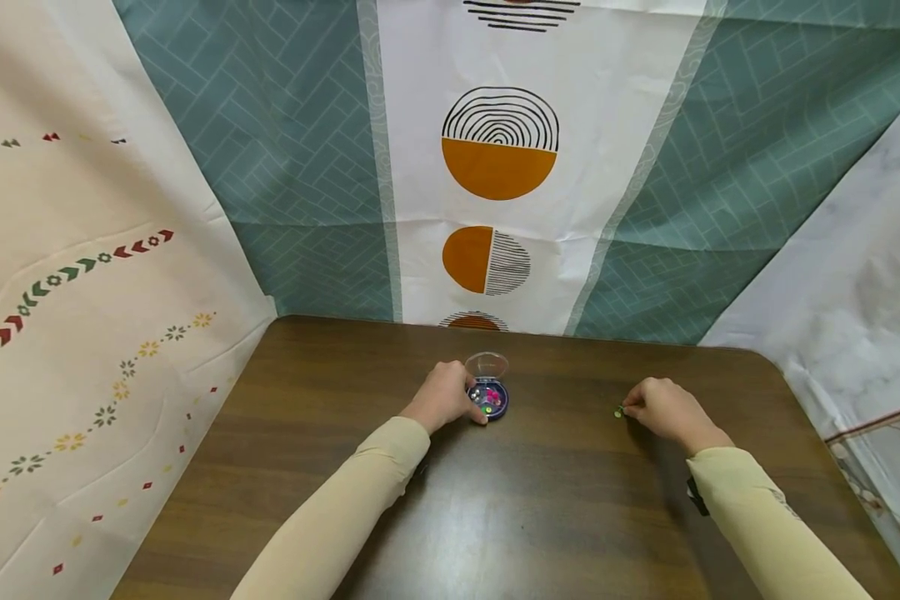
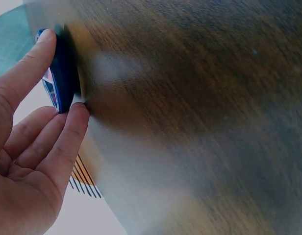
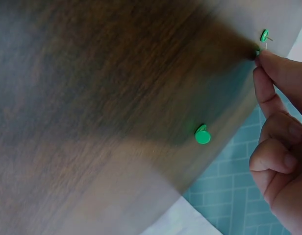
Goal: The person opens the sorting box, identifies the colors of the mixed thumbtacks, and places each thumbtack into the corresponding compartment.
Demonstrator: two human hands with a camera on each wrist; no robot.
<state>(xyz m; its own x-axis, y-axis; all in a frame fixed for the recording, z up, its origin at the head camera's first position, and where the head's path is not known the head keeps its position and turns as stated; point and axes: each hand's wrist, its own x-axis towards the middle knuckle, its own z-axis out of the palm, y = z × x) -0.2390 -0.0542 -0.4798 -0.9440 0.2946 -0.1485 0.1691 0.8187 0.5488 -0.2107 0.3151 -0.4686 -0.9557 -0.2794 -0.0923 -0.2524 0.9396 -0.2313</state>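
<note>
My left hand [image 1: 442,397] grips the rim of a small round dark-blue case [image 1: 502,407] between thumb and fingers. The case's clear hinged lid [image 1: 487,363] stands raised, and pink, green and pale pieces lie inside. From the left wrist side, the case [image 2: 66,73] shows edge-on with the thumb over its rim. Farther right, my right hand [image 1: 667,408] pinches a green thumbtack [image 3: 258,51] at the tabletop, mostly hidden by the fingertips. Close to those fingers is another green thumbtack [image 3: 264,35] with its pin showing. A flat green tack head [image 3: 203,136] lies apart from them.
Both hands work above a glossy brown wooden table [image 1: 555,500]. Patterned cloth [image 1: 307,167] hangs along its back edge, and more cloth [image 1: 105,358] borders the left side. Pale marbled cloth [image 1: 862,275] runs along the right.
</note>
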